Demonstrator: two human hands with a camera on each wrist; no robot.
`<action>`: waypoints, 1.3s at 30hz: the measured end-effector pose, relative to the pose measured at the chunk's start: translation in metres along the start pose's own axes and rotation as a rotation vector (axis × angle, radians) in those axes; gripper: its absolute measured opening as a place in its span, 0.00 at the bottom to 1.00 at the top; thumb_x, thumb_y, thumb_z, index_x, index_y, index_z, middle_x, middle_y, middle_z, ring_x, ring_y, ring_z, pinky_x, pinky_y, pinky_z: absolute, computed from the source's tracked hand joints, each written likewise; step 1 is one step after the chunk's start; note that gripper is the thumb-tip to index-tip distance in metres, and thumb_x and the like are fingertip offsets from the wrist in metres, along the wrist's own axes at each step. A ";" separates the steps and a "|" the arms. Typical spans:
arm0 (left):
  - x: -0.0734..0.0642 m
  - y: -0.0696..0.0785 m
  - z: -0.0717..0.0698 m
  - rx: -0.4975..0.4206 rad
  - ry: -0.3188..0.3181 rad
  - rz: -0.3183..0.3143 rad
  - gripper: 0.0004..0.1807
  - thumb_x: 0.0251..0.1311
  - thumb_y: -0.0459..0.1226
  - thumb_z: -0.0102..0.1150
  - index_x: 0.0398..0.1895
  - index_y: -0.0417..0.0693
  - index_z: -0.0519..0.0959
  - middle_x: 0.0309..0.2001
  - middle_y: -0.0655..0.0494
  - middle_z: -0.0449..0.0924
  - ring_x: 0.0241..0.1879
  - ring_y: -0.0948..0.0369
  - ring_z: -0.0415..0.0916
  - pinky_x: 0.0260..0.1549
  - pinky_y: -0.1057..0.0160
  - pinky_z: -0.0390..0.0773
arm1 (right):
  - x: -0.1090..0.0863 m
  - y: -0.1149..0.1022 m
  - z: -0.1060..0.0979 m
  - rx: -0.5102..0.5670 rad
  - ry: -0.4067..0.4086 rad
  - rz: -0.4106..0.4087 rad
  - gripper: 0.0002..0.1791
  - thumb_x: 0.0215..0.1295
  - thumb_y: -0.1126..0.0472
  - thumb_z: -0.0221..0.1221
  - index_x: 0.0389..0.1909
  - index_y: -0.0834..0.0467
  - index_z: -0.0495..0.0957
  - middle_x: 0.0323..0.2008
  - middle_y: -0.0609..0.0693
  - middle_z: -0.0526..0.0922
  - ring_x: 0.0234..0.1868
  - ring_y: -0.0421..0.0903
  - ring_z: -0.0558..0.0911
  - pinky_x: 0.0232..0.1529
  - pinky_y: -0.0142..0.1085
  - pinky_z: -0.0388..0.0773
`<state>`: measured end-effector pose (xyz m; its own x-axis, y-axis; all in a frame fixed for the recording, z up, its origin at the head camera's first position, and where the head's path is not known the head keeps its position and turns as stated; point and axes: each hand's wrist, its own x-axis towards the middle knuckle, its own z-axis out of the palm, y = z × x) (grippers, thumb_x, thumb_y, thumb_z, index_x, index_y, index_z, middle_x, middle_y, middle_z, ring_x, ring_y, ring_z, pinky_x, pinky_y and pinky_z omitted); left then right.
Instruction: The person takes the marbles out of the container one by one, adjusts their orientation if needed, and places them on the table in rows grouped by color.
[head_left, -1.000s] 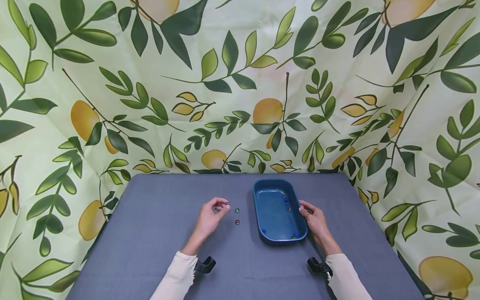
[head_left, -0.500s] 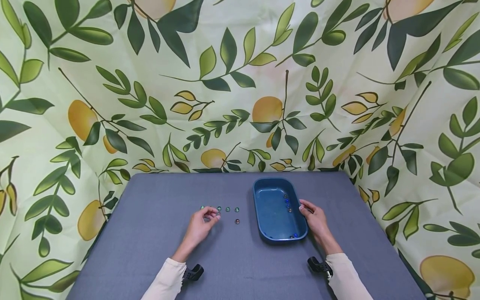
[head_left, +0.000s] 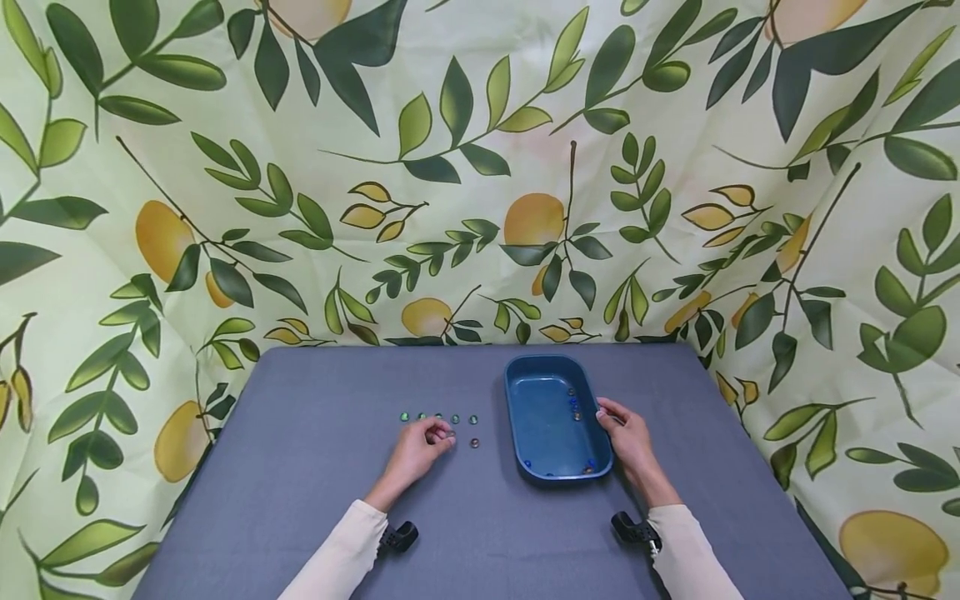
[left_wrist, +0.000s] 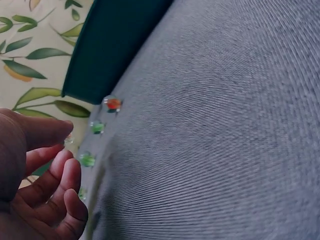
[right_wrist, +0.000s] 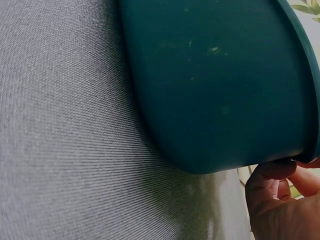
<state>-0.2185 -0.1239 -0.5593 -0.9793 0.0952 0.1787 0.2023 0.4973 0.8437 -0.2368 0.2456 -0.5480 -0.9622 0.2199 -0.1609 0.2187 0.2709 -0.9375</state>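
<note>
In the head view my left hand (head_left: 417, 455) is over the table, in front of a row of several green glass marbles (head_left: 455, 419). Its thumb and index finger pinch a small clear marble (left_wrist: 69, 139), partly covered by the fingertips in the left wrist view. An orange-brown marble (head_left: 474, 443) lies just right of this hand, nearer me than the row. My right hand (head_left: 630, 437) grips the right rim of a blue rectangular tray (head_left: 547, 433), thumb and fingers at the edge. Blue and brownish marbles (head_left: 575, 408) lie inside the tray, along its right side and near end.
A grey cloth (head_left: 315, 467) covers the table. Behind and on both sides hangs a leaf-and-fruit patterned curtain (head_left: 465, 192). Black wrist straps (head_left: 400, 537) show at both sleeves.
My left hand drew back to the left and toward me, uncovering the green row, then shifted slightly right with the marble. My right hand stays at the tray's rim.
</note>
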 end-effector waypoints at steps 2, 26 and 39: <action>0.001 -0.002 0.002 0.013 -0.008 0.002 0.06 0.52 0.32 0.70 0.31 0.44 0.82 0.26 0.57 0.80 0.25 0.72 0.71 0.29 0.72 0.72 | 0.000 0.000 0.002 -0.003 -0.005 0.001 0.22 0.74 0.60 0.52 0.65 0.62 0.71 0.59 0.59 0.75 0.49 0.37 0.73 0.42 0.18 0.70; 0.002 -0.006 0.008 0.142 -0.041 -0.012 0.06 0.52 0.36 0.71 0.30 0.48 0.82 0.24 0.61 0.75 0.22 0.71 0.66 0.25 0.71 0.67 | 0.001 -0.002 0.001 -0.014 0.000 0.031 0.22 0.74 0.60 0.51 0.66 0.60 0.71 0.58 0.57 0.75 0.50 0.39 0.73 0.41 0.19 0.71; 0.004 -0.006 0.010 0.183 -0.041 -0.008 0.06 0.52 0.37 0.71 0.31 0.48 0.83 0.24 0.62 0.75 0.22 0.71 0.66 0.24 0.71 0.66 | 0.001 -0.001 0.001 -0.021 -0.014 0.024 0.22 0.75 0.59 0.50 0.66 0.59 0.70 0.58 0.57 0.73 0.56 0.48 0.71 0.40 0.18 0.69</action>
<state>-0.2235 -0.1180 -0.5685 -0.9811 0.1237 0.1490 0.1935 0.6467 0.7377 -0.2381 0.2446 -0.5478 -0.9588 0.2133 -0.1878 0.2450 0.2853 -0.9266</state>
